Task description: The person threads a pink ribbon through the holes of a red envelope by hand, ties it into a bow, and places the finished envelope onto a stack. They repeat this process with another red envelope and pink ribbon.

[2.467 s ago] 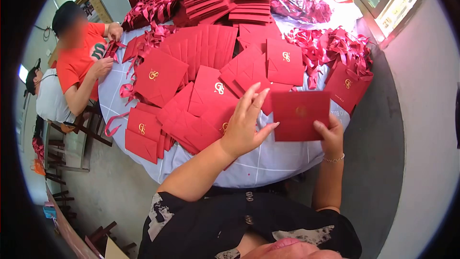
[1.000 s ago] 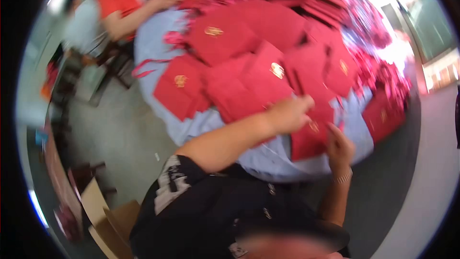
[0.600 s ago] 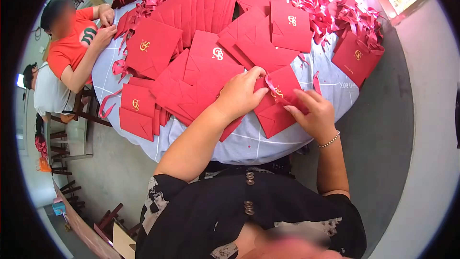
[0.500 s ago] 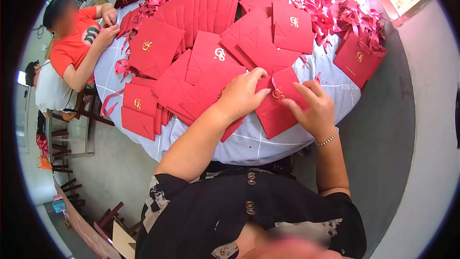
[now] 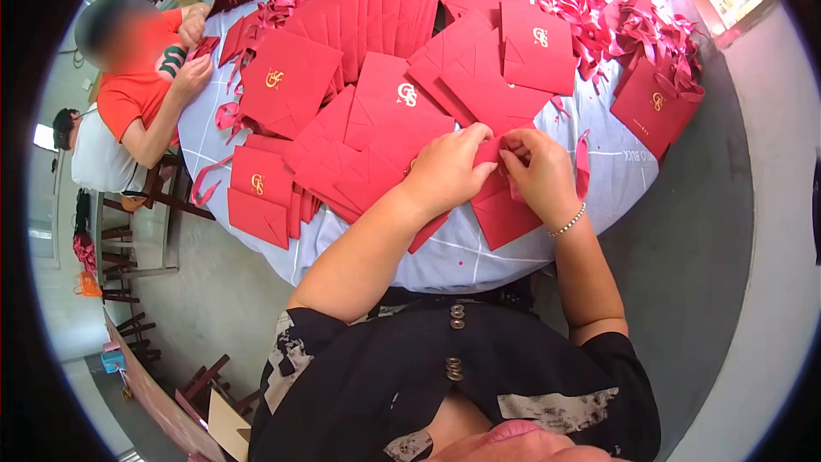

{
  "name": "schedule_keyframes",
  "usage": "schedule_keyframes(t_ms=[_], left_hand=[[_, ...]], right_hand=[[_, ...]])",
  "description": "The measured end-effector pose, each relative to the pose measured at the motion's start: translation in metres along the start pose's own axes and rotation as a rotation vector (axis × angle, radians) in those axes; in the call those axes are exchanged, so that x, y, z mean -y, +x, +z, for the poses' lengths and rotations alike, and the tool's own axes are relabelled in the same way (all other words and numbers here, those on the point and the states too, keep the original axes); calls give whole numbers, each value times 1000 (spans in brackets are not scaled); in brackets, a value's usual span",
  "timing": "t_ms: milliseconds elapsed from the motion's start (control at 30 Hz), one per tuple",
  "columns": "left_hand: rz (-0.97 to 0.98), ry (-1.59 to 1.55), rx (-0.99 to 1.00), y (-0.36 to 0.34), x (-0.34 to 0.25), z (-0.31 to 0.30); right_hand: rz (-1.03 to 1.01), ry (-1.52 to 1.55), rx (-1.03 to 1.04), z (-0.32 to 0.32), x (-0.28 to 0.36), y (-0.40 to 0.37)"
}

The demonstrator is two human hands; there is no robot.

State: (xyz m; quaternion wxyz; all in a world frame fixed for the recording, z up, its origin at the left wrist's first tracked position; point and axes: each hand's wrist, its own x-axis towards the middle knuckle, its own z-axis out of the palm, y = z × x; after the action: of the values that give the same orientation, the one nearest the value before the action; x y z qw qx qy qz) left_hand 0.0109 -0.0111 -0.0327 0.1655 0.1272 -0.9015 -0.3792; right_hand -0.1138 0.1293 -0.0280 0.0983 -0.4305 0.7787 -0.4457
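Observation:
A red paper gift bag (image 5: pixel 506 221) lies folded flat under both my hands near the table's front edge. My left hand (image 5: pixel 449 167) is closed at its upper left edge, thumb and forefinger pinched on the paper. Right beside it, my right hand (image 5: pixel 540 175) has its thumb and fingertips pinched together at the bag's top, on the dark pink ribbon; the exact grip is partly hidden by the fingers. A loop of ribbon (image 5: pixel 583 164) sticks out to the right of that hand. Just left of my hands lie overlapping red bags (image 5: pixel 376 128) with gold and white lettering.
Fanned red bags (image 5: pixel 368 21) and ribbon heaps (image 5: pixel 599 26) cover the back of the cloth-covered table (image 5: pixel 410 261). A bag with ribbons (image 5: pixel 654 107) hangs at the right edge. At left, a person in an orange shirt (image 5: pixel 141 111) handles red pieces. Stools stand behind.
My right hand has moved left and up, closer to my left hand, and its spread fingers have closed into a pinch. The ribbon loop now shows to its right. My left hand stays at the bag.

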Motion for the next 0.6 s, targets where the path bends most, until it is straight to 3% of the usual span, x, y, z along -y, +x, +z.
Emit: schedule_keyframes(t_ms=[67, 167, 300, 400, 467, 500, 600], left_hand=[[22, 7, -4, 1, 0, 1], [-9, -14, 11, 2, -3, -1], [3, -29, 10, 3, -4, -2], [14, -81, -4, 3, -4, -4], [15, -108, -10, 3, -4, -4], [52, -115, -9, 3, -3, -4], [162, -102, -46, 4, -5, -6]], right_hand=[[-48, -212, -5, -5, 5, -4], [-66, -256, 28, -3, 7, -12], [-72, -218, 43, 0, 3, -13], [-106, 7, 37, -2, -2, -7], [-290, -11, -96, -7, 3, -2], [-183, 83, 9, -10, 10, -1], [-298, -2, 53, -8, 11, 5]])
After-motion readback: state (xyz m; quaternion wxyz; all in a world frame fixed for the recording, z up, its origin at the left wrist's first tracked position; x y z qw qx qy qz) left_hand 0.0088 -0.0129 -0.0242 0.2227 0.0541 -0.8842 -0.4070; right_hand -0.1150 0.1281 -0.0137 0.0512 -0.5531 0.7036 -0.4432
